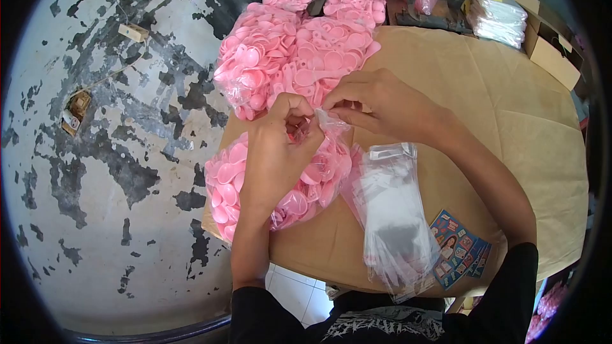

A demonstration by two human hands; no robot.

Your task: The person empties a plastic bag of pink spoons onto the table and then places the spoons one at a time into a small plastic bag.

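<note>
A clear plastic bag of pink spoons [328,165] lies in front of me near the table's left edge. My left hand [277,146] is closed at the top of this bag, fingers curled and pinching the plastic; the wrist and hand cover part of the spoons. Opposite it, my right hand [389,105] comes in from the right, thumb and fingers pinched together on the bag's upper edge. The fingertips of both hands are close together there. What lies under the left palm is hidden.
Larger clear bags of pink spoons [258,57] are heaped at the back left. A stack of flat clear bags [395,210] and printed blue cards [452,248] lie at front right. Wrapped packs [497,19] and a cardboard box [551,57] stand back right. A peeling wall [127,172] borders the left.
</note>
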